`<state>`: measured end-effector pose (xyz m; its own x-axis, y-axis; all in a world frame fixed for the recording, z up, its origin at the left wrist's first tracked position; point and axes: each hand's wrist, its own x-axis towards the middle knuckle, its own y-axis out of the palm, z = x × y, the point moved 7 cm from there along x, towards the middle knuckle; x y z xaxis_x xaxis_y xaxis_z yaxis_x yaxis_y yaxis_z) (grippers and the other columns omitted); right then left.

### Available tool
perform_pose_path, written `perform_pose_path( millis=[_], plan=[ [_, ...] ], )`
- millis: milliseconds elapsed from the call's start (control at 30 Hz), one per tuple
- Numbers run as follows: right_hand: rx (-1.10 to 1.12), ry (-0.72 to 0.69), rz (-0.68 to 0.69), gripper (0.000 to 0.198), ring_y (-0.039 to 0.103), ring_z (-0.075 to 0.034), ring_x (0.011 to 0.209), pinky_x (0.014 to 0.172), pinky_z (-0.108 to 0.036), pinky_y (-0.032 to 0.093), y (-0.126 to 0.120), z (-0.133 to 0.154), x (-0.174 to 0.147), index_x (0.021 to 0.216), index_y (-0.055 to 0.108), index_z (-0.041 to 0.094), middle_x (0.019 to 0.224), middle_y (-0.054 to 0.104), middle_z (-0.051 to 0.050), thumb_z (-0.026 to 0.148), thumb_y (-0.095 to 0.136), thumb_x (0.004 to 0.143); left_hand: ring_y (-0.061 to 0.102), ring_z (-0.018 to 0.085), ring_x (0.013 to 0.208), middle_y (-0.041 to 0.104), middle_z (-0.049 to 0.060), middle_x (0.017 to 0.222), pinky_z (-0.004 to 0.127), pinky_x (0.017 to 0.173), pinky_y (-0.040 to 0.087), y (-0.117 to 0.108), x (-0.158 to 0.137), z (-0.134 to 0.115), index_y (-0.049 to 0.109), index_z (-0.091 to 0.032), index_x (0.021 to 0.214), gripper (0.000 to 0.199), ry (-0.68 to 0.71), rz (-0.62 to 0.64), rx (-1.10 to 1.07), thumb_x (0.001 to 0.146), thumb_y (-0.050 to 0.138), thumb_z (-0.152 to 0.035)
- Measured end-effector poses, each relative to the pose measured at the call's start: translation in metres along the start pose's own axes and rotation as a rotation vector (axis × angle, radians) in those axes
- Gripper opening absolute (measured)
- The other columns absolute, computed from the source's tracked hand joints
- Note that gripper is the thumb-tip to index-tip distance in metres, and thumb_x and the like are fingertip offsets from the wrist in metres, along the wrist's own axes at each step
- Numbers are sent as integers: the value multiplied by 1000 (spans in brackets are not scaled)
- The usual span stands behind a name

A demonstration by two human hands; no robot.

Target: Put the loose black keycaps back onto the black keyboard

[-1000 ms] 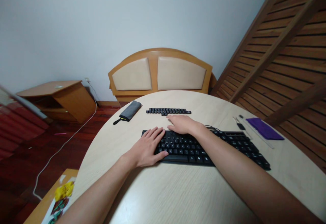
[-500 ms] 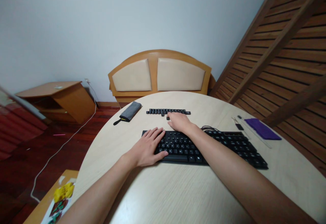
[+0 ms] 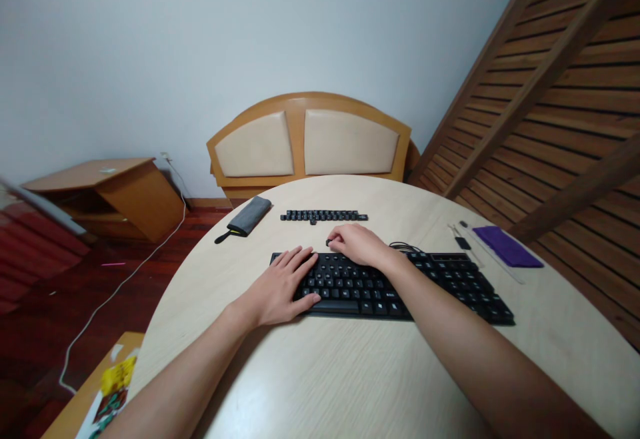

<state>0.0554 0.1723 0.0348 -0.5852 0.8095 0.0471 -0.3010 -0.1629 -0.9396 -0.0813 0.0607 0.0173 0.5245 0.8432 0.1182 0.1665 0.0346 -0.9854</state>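
A black keyboard [image 3: 345, 286] lies across the table, its number pad partly behind my right forearm. My left hand [image 3: 280, 286] rests with spread fingers on the keyboard's left end, thumb by the space bar. Just above the keyboard's back edge, my right hand [image 3: 357, 242] pinches a small black keycap [image 3: 329, 242] between thumb and fingertips. Farther back, loose black keycaps [image 3: 325, 215] stand in a row. A single keycap [image 3: 313, 222] sits just in front of that row.
A grey pouch [image 3: 250, 216] lies at the table's back left. On the right are a purple cloth [image 3: 507, 246], a thin pale rod [image 3: 493, 252] and a small black-ended tool [image 3: 462, 242]. The keyboard's coiled cable [image 3: 406, 247] lies behind it. A headboard [image 3: 307, 136] stands beyond the table.
My right hand has drawn back from near the keycap row toward the keyboard, carrying a keycap. My left hand stays on the keyboard. The view has shifted slightly.
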Motion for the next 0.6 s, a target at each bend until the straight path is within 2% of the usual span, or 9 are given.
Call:
perform_pose_path(
  millis=[133, 200, 300, 600],
  plan=[
    [261, -138, 115, 22, 70, -19, 86, 75, -25, 48, -4, 12, -7, 100, 75, 18, 94, 78, -6, 30, 61, 89, 28, 33, 147, 31, 13, 160, 53, 119, 26, 0, -2, -1, 30, -20, 154, 72, 24, -19, -11, 97, 43, -60],
    [293, -191, 158, 22, 70, -19, 85, 76, -26, 48, -7, 20, -13, 99, 76, 17, 95, 78, -6, 30, 62, 88, 28, 33, 147, 31, 13, 160, 54, 118, 27, 0, -2, -1, 29, -20, 154, 71, 32, -30, -14, 97, 44, -59],
    [257, -225, 193, 21, 69, -20, 89, 80, -26, 48, -11, 28, -21, 98, 77, 18, 98, 78, -7, 30, 62, 88, 29, 33, 147, 31, 14, 160, 54, 118, 28, 0, -2, -1, 31, -18, 154, 71, 33, -30, -9, 97, 44, -58],
    [136, -191, 257, 24, 69, -21, 93, 83, -26, 48, -6, 31, -26, 101, 78, 21, 102, 78, -7, 33, 63, 87, 29, 34, 146, 32, 13, 159, 55, 117, 30, 0, -2, 0, 34, -19, 153, 69, 25, -31, -38, 96, 47, -56]
  ],
)
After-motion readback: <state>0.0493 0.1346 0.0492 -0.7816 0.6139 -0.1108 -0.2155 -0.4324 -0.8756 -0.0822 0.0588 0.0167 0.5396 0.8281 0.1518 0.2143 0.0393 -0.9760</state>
